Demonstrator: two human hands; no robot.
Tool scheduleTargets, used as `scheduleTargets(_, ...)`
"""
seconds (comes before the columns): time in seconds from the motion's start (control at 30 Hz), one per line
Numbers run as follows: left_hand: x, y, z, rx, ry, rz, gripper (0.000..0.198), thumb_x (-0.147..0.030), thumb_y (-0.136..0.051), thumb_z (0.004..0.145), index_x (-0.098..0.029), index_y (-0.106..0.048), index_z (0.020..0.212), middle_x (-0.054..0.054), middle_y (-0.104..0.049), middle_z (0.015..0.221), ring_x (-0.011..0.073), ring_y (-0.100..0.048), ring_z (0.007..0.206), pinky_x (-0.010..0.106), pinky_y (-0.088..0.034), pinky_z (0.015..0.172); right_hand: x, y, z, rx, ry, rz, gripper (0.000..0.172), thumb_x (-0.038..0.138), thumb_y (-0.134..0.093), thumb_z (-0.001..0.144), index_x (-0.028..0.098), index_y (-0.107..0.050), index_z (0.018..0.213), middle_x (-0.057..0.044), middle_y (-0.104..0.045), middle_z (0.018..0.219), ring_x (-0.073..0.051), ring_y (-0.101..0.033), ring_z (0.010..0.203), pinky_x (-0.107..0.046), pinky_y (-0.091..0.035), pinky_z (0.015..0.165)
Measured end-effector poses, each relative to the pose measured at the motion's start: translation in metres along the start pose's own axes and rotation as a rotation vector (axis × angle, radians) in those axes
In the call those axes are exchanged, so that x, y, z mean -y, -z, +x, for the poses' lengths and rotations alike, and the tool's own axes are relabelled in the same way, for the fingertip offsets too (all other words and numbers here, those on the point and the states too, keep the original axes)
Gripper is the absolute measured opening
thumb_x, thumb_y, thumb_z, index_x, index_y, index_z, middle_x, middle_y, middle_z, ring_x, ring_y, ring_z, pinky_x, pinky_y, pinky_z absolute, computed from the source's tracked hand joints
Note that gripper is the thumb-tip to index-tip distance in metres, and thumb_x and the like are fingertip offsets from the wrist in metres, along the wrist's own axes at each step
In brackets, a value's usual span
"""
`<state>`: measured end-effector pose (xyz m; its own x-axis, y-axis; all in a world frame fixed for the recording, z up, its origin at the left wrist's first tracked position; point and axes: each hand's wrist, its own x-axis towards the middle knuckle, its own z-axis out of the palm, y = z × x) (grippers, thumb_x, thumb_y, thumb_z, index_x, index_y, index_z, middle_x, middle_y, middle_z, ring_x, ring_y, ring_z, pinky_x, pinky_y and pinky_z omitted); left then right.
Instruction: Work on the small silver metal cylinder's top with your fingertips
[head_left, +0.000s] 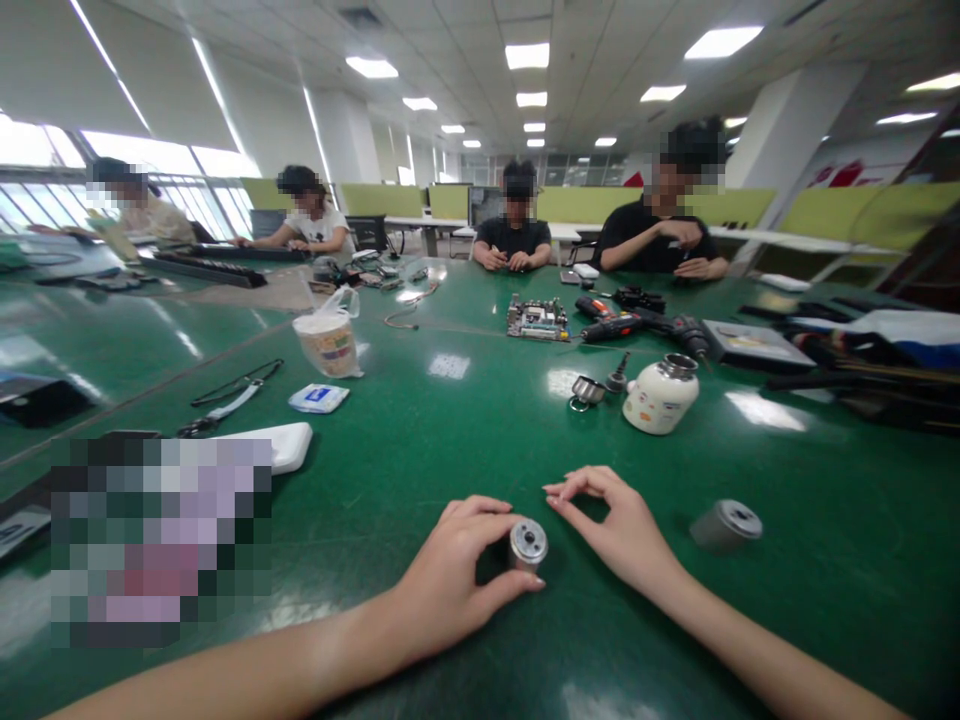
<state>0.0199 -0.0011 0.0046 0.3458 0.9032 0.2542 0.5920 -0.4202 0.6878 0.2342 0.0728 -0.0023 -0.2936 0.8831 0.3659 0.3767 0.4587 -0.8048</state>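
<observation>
Upright on the green table stands a small silver cylindrical motor (529, 541), with small holes in its top face. My left hand (461, 562) is closed around it, thumb on the near side and fingers on the far side. Just to the right, my right hand (616, 515) is raised in a pinch, thumb and forefinger tips close together. Whatever they hold, if anything, is too small to make out. A second metal cylinder (726, 526) of similar look stands farther right, touched by neither hand.
A cream bottle (660, 396) stands open ahead on the right, beside a metal cap (587, 391). Beyond lie a circuit board (538, 318) and power drills (611, 327). Leftward are a bagged cup (330, 340), a tissue packet (319, 398) and a white object (289, 447). Several people sit around the table.
</observation>
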Motion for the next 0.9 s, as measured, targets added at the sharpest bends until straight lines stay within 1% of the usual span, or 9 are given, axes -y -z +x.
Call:
scheduleTargets(0.13, 0.0, -0.001, -0.001, -0.005, 0.003, 0.003, 0.034, -0.039, -0.076, 0.081, -0.023, -0.069, 0.11, 0.009, -0.068, 0.114, 0.0279, -0.056, 0.114, 0.041, -0.044, 0.097, -0.011, -0.003, -0.001, 0.055, -0.005, -0.022, 0.004, 0.026, -0.071, 0.08, 0.024, -0.069, 0.077, -0.006, -0.075, 0.094, -0.027, -0.07, 0.1, -0.049, -0.05, 0.093)
scheduleTargets(0.23, 0.0, -0.001, -0.001, -0.005, 0.0, 0.012, 0.032, -0.039, -0.076, 0.081, -0.023, -0.07, 0.108, 0.008, -0.068, 0.114, 0.0276, -0.058, 0.113, 0.04, -0.044, 0.096, -0.009, -0.004, -0.001, 0.052, -0.014, -0.006, 0.006, 0.025, -0.071, 0.08, 0.023, -0.068, 0.075, -0.006, -0.076, 0.089, -0.028, -0.071, 0.097, -0.049, -0.051, 0.092)
scheduleTargets(0.33, 0.0, -0.001, -0.001, -0.022, -0.022, 0.01, 0.034, -0.039, -0.076, 0.082, -0.023, -0.068, 0.11, 0.007, -0.07, 0.115, 0.026, -0.061, 0.109, 0.039, -0.044, 0.095, 0.002, -0.003, -0.001, 0.006, -0.025, 0.052, 0.011, 0.028, -0.07, 0.083, 0.022, -0.063, 0.077, -0.006, -0.076, 0.087, -0.026, -0.073, 0.092, -0.044, -0.055, 0.087)
scheduleTargets(0.43, 0.0, -0.001, 0.0, -0.039, -0.046, 0.016, 0.036, -0.039, -0.078, 0.08, -0.022, -0.067, 0.111, 0.005, -0.072, 0.114, 0.0249, -0.063, 0.106, 0.038, -0.041, 0.094, 0.021, -0.003, -0.005, -0.078, 0.006, 0.214, 0.015, 0.029, -0.073, 0.082, 0.023, -0.059, 0.079, -0.005, -0.075, 0.088, -0.024, -0.074, 0.091, -0.039, -0.057, 0.085)
scheduleTargets(0.53, -0.001, -0.001, 0.001, -0.023, -0.055, 0.021, 0.033, -0.037, -0.077, 0.081, -0.024, -0.067, 0.11, 0.002, -0.074, 0.11, 0.0231, -0.065, 0.1, 0.037, -0.04, 0.091, 0.039, -0.002, -0.011, -0.06, 0.07, 0.307, 0.015, 0.022, -0.074, 0.08, 0.024, -0.06, 0.077, -0.002, -0.073, 0.088, -0.021, -0.074, 0.09, -0.035, -0.057, 0.083)
scheduleTargets(0.6, -0.002, -0.001, 0.001, -0.013, -0.06, 0.014, 0.032, -0.036, -0.076, 0.083, -0.025, -0.066, 0.111, 0.001, -0.075, 0.107, 0.0221, -0.066, 0.097, 0.037, -0.039, 0.09, 0.045, -0.003, -0.016, -0.011, 0.09, 0.282, 0.014, 0.019, -0.073, 0.08, 0.024, -0.061, 0.076, -0.002, -0.072, 0.089, -0.021, -0.073, 0.089, -0.036, -0.056, 0.084)
scheduleTargets(0.7, -0.001, -0.002, 0.0, -0.027, -0.062, 0.011, 0.036, -0.036, -0.077, 0.082, -0.025, -0.066, 0.114, 0.002, -0.074, 0.111, 0.0228, -0.066, 0.099, 0.037, -0.038, 0.09, 0.046, -0.005, -0.019, 0.038, 0.1, 0.191, 0.014, 0.019, -0.073, 0.08, 0.024, -0.063, 0.072, -0.003, -0.073, 0.086, -0.023, -0.071, 0.092, -0.04, -0.053, 0.085)
scheduleTargets(0.8, 0.0, -0.002, -0.001, -0.03, -0.067, 0.012, 0.037, -0.036, -0.077, 0.082, -0.025, -0.065, 0.115, 0.002, -0.073, 0.116, 0.0231, -0.066, 0.102, 0.037, -0.038, 0.092, 0.043, -0.007, -0.019, 0.057, 0.113, 0.132, 0.014, 0.019, -0.072, 0.082, 0.025, -0.064, 0.072, -0.002, -0.075, 0.085, -0.023, -0.068, 0.094, -0.041, -0.051, 0.085)
scheduleTargets(0.9, 0.0, -0.003, -0.001, -0.033, -0.071, 0.019, 0.036, -0.035, -0.078, 0.082, -0.025, -0.065, 0.114, 0.002, -0.073, 0.116, 0.0229, -0.066, 0.102, 0.037, -0.039, 0.091, 0.042, -0.007, -0.017, 0.06, 0.132, 0.114, 0.015, 0.018, -0.071, 0.083, 0.026, -0.064, 0.073, 0.0, -0.076, 0.086, -0.022, -0.067, 0.094, -0.04, -0.051, 0.085)
